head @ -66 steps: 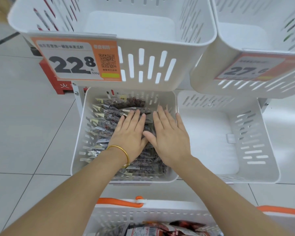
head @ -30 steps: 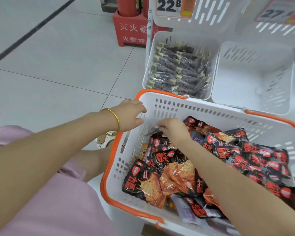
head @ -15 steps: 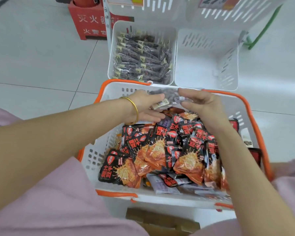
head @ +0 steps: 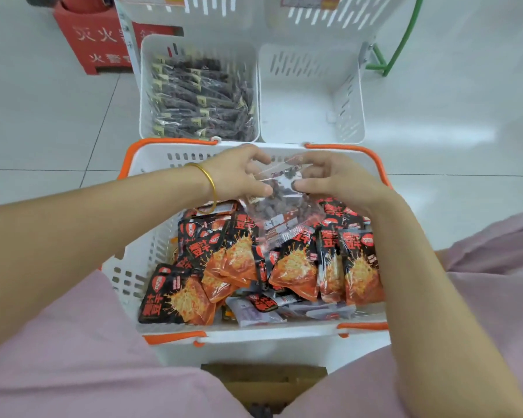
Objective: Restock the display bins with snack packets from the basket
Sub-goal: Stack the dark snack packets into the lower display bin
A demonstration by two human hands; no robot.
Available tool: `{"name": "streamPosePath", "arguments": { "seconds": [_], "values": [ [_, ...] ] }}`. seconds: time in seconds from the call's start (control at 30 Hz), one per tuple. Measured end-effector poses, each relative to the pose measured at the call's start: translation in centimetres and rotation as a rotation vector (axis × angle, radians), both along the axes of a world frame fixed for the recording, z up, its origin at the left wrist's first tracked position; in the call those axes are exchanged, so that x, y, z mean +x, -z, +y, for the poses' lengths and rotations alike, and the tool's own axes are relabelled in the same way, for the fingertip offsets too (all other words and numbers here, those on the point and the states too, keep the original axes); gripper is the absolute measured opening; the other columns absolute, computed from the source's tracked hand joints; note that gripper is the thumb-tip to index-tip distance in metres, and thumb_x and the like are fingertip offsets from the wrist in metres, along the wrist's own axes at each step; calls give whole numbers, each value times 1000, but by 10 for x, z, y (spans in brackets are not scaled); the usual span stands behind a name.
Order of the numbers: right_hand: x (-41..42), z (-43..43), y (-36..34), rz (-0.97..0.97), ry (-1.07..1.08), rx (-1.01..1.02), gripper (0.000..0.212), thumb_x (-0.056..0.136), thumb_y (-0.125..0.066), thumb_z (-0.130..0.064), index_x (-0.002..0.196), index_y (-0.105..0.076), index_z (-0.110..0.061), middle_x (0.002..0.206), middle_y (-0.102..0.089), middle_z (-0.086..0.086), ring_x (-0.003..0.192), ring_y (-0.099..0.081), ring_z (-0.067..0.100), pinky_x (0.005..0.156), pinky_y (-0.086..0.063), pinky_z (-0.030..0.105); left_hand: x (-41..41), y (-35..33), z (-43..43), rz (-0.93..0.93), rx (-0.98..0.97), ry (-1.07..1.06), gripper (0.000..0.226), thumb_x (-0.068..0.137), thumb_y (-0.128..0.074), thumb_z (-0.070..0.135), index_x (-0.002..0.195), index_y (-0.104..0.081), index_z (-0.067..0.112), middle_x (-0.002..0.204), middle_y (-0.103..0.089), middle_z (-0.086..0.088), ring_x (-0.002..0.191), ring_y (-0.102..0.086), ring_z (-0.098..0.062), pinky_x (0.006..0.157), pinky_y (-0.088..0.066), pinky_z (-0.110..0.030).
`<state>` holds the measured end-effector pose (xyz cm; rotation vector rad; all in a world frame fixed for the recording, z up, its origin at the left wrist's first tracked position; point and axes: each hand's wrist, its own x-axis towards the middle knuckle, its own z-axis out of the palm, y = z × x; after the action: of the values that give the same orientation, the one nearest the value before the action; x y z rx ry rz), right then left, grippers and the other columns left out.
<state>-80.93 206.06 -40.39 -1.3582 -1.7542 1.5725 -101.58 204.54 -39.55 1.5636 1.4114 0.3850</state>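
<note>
Floor of pale tile carries one white, orange-rimmed basket on the near side. Two low bins stand just beyond its far rim, and the bottoms of two more show above them. The left bin is packed with rows of dark packets, too overlapped to count. The right bin shows its white bottom. In the basket lie a dozen or more red packets, heaped. One clear packet of dark pieces hangs over the basket's far half, its lower end on the red ones. Half a second ago it was a small bundle at the far rim; now it hangs broadside and lower. The two hands have drawn closer together. The left grip pinches its upper left edge, thumb against curled fingers, and the right grip pinches the upper right edge likewise. One gold bangle circles the left wrist.
</note>
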Motion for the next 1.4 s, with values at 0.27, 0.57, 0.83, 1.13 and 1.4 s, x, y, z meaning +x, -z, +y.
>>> {"name": "streamPosePath", "arguments": {
  "seconds": [0.27, 0.57, 0.83, 1.13, 1.4],
  "values": [
    [-6, 21, 2, 74, 156, -25, 26, 83, -67, -3, 106, -57, -2, 79, -66, 5, 78, -65, 17, 73, -58, 35, -2, 11, 15, -370, -187, -328, 41, 82, -68, 3, 114, -43, 12, 115, -59, -20, 73, -66, -15, 67, -59, -32],
    [-55, 110, -11, -37, -55, -102, 19, 81, -71, -13, 98, -63, -19, 71, -71, -4, 66, -68, 16, 62, -60, 30, -50, 4, 88, -208, 40, -288, 52, 80, -72, 12, 126, -46, 13, 102, -66, -10, 82, -66, -20, 61, -56, -27],
    [-91, 201, 15, 119, 439, 392, 27, 75, -72, 1, 71, -65, -25, 71, -68, -10, 74, -66, 15, 71, -56, 29, -89, 49, 185, 39, 403, -422, 41, 92, -57, 19, 131, -46, 14, 124, -52, 0, 102, -54, -13, 96, -43, -31],
    [-150, 287, 64, -220, 318, 1029, 25, 85, -58, -3, 108, -66, -7, 108, -67, 4, 100, -60, 23, 88, -42, 23, -99, 90, 274, 845, 464, 5, 67, 98, -24, 49, 150, -1, 13, 158, 10, -6, 145, 10, -21, 118, -2, -44],
    [-160, 329, 77, -743, 489, 1319, 20, 57, -73, -1, 67, -65, -16, 54, -56, 1, 50, -53, 26, 57, -38, 27, -101, 107, 291, 1091, 675, -29, 71, 97, -19, 52, 149, -2, 7, 158, 1, -11, 145, 4, -24, 116, -1, -51]
  ]
}}
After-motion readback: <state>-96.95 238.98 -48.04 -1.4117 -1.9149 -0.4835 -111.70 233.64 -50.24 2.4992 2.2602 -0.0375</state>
